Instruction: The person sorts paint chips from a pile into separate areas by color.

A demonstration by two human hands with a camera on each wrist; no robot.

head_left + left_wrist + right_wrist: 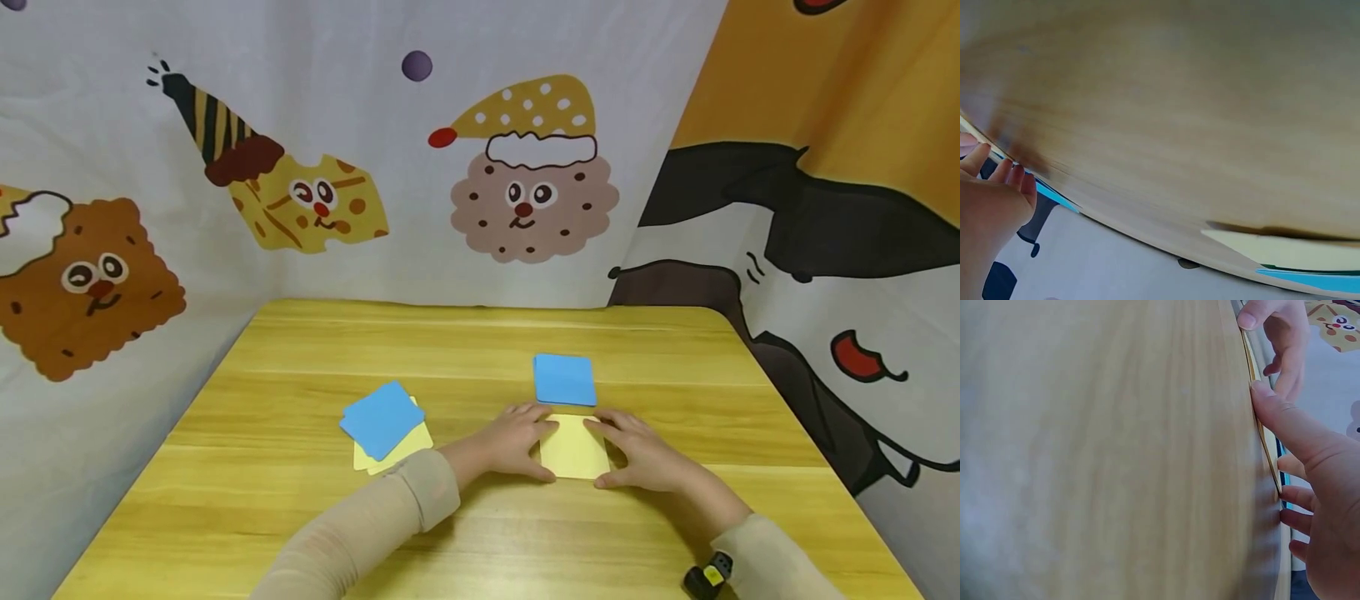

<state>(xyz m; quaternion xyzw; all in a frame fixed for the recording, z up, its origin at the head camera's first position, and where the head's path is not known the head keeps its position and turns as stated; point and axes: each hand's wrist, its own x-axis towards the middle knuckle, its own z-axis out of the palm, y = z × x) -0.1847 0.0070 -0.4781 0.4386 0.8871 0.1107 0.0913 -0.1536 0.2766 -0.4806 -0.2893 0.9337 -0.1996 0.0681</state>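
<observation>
- Ref: head view, 12 o'clk = far edge of wooden table (480, 333).
- Yellow card (573, 454): lies flat on table, R of ctr, between both hands; no. of layers can't tell.
- L hand (517, 442) at its 9 o'clk: fingers bent, thumb well apart from index; thumb at approx. 7, index at approx. 11. Grips card's L side.
- R hand (641, 450) at its 3 o'clk: mirror pose, thumb at approx. 5, index at approx. 1, same half-open span. Grips R side; R wrist view shows thumb on near edge.
- Blue stack (565, 380): at 12 o'clk of yellow card, just beside it, edges nearly aligned.
- Mixed pile at 9 o'clk, well apart, past L hand: blue cards (384, 421) skewed on top of yellow cards (408, 443), corners fanned.
- Beige sleeves (360, 521) on both arms; blk device (705, 577) w/ yellow patch by R cuff, approx. 5 o'clk.
- Printed cloth (420, 275) behind table at 12, cartoon biscuits + cheese.
</observation>
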